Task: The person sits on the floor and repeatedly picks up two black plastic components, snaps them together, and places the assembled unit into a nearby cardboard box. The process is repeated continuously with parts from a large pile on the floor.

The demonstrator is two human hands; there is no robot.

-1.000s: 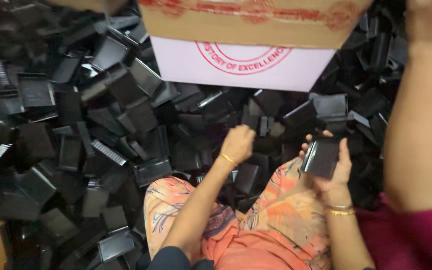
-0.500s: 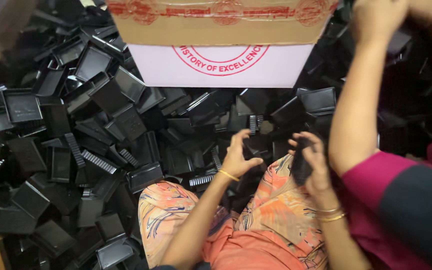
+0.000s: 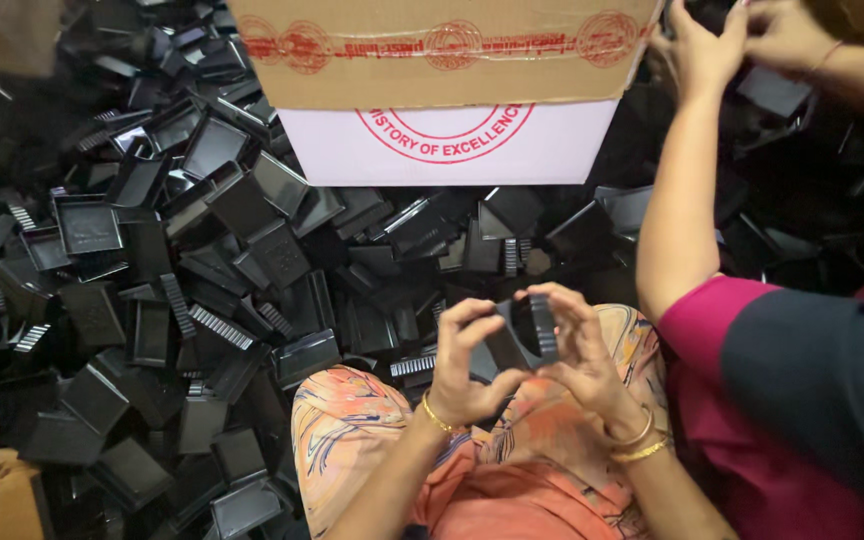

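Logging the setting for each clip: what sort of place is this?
Probably a small workshop or factory floor for hand assembly or sorting. A big heap of black plastic parts covers the floor, a cardboard carton stands in it, and a co-worker's arm reaches in alongside.

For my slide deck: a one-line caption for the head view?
Both hands, left hand and right hand, hold a black plastic part above a heap.

Dim overhead light, deep shadows at left, soft focus (blurred edges)
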